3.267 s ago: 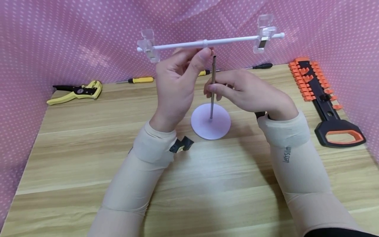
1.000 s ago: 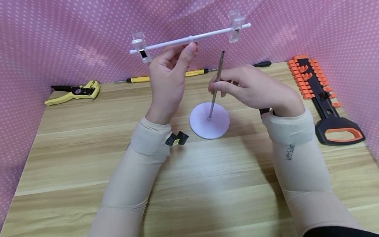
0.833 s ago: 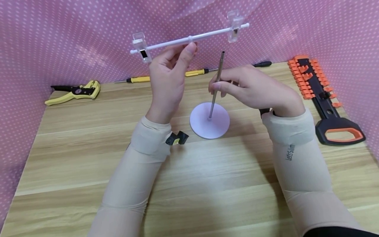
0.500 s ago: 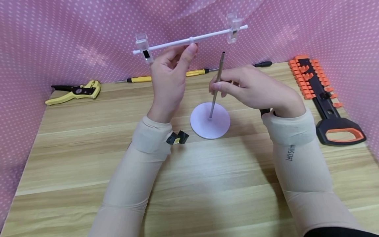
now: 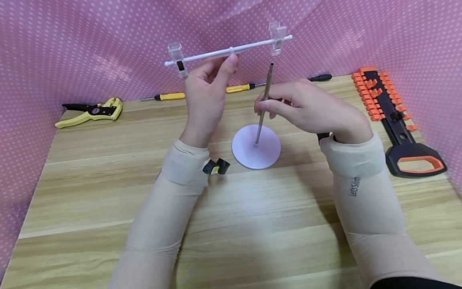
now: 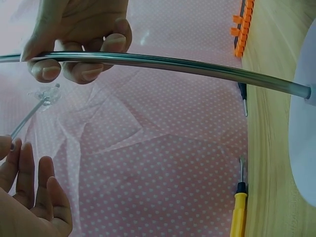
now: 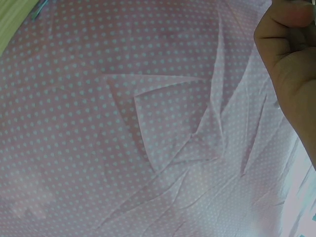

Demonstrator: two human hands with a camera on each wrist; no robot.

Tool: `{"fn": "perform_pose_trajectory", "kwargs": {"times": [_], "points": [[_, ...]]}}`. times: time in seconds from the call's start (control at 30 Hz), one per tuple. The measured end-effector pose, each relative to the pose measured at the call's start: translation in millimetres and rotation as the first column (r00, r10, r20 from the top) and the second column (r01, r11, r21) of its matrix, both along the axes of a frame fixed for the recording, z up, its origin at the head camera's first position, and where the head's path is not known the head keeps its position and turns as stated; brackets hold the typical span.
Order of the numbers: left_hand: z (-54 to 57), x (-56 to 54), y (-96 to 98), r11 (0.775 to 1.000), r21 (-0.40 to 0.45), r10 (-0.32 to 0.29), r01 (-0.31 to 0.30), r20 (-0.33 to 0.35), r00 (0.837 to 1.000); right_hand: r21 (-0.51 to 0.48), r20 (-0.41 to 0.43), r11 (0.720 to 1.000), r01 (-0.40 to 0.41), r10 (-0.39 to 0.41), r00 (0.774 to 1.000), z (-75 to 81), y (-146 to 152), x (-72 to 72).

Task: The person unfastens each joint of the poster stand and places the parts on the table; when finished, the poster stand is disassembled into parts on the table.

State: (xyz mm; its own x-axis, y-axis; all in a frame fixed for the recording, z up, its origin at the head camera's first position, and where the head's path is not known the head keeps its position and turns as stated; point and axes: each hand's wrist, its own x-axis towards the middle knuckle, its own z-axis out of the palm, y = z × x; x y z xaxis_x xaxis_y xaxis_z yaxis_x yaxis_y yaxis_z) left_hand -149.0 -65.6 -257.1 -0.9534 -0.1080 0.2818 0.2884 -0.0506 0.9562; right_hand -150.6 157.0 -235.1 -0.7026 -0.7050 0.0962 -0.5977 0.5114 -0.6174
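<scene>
My left hand pinches a thin white crossbar near the small collar at its middle, raised in front of the pink cloth. Clear plastic clips sit near both ends, one on the left and one on the right. Between thumb and fingers, my right hand grips a metal pole that rises from a round white base on the table. The pole leans right, its dark hollow top apart from the bar. In the left wrist view the pole looks slightly curved.
Yellow-and-black wire strippers lie at the back left. Yellow-handled screwdrivers and a black-handled one line the back edge. At right is a black rack with orange clips. Pink dotted cloth walls the table.
Since the oldest frame, my left hand and the crossbar have moved left, away from the pole top, and the pole has tilted right. Lately the bar's right end has swung slightly left and down.
</scene>
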Motion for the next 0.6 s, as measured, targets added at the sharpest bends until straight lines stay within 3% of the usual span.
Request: {"fn": "perform_pose_trajectory", "kwargs": {"times": [0.23, 0.6], "points": [[-3.2, -2.7, 0.6, 1.0, -0.004, 0.011, -0.011, 0.03, 0.999, 0.0, -0.011, 1.0, -0.007, 0.007, 1.0, 0.1, 0.0, 0.3], [-8.8, -5.4, 3.3, 0.999, -0.036, 0.006, -0.005, 0.017, 1.0, 0.003, -0.017, 1.0, -0.014, 0.014, 1.0, 0.5, -0.1, 0.4]]}}
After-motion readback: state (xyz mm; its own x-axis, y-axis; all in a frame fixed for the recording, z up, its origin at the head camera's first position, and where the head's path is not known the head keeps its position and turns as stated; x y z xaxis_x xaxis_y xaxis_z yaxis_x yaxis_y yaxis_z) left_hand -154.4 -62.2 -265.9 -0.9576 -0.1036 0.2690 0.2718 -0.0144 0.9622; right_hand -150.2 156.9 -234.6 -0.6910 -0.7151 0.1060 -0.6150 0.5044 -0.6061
